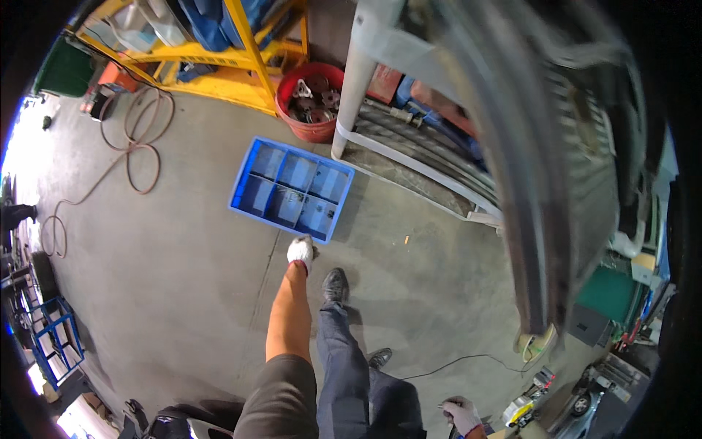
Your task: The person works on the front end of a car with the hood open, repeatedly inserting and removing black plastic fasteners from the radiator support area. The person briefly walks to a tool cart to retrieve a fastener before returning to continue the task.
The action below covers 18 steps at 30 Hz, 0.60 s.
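Note:
My left hand point(301, 250), in a white glove, reaches forward just short of the blue six-compartment crate point(284, 154) on the floor. Its fingers are curled, and whatever they may hold is hidden. A few small dark items point(292, 197) lie in the crate's compartments. Low at the right, my right hand point(459, 413), also gloved, is closed with something small at the fingertips, too small to name.
A red bucket of metal parts point(316, 110) stands beside a yellow rack point(248, 44). A metal rack point(409, 168) with long bars fills the right. A hose point(131, 146) loops at the left; a cable point(475, 357) crosses near my shoes point(335, 289). A blue metal frame point(55, 329) stands far left.

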Available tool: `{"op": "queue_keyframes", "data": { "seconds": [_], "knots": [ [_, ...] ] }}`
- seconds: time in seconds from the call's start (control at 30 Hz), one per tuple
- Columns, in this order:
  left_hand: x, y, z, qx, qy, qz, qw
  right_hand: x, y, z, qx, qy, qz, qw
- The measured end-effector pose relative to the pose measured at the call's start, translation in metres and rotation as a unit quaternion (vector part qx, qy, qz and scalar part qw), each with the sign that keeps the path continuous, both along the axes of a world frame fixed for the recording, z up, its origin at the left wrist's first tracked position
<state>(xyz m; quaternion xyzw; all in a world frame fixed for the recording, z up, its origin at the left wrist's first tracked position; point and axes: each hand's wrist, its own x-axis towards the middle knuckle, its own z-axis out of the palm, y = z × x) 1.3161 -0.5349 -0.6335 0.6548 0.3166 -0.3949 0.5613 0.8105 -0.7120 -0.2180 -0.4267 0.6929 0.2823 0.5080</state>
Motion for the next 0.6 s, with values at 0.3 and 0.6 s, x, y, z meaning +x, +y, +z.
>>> {"op": "queue_keyframes", "data": {
  "seconds": [0.3,0.6],
  "knots": [
    [-0.054,-0.009,0.004,0.228,-0.156,-0.338,0.9,0.083,-0.039,0.006,0.049,0.014,0.082,0.995],
    [-0.225,-0.079,0.536,-0.446,-0.03,-0.672,0.591,0.063,0.002,0.116,0.054,-0.225,0.118,0.966]
  ]
}}
